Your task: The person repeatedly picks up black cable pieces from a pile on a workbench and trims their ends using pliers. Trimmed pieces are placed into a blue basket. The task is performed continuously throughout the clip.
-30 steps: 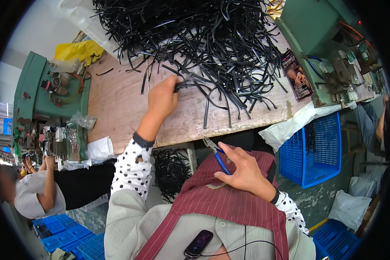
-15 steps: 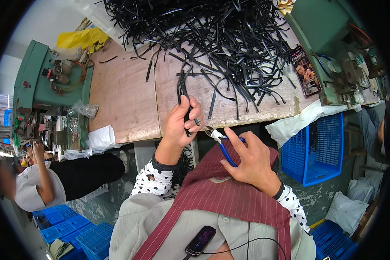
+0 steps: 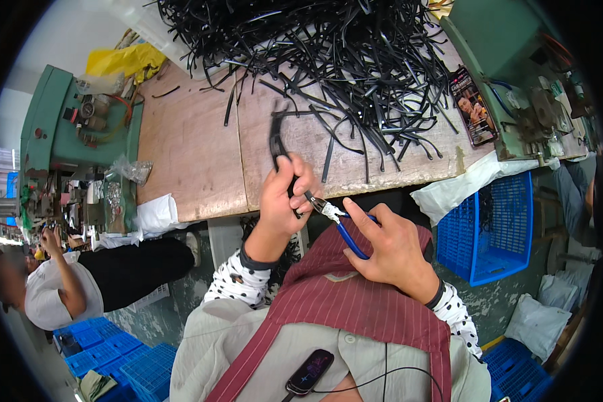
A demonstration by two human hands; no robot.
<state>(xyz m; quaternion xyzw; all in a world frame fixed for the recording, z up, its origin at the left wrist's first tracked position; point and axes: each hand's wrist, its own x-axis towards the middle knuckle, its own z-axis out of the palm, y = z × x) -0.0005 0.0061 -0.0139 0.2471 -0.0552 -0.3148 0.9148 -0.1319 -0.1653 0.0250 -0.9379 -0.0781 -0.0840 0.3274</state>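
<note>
Here the left hand (image 3: 287, 195) has its fingers curled tight round a few slim black strips (image 3: 277, 142) that reach up over the table (image 3: 187, 164), while the right hand (image 3: 396, 253) grips blue-handled pliers (image 3: 350, 241), their nose right at the left fingers, its bite too small to tell. These strips look light, springy and probably slick, so a firm pinch low on the bunch, clear of the nose, seems best. And compared with half a second ago, that nose is closer in, the strips' upper ends now blurred!
</note>
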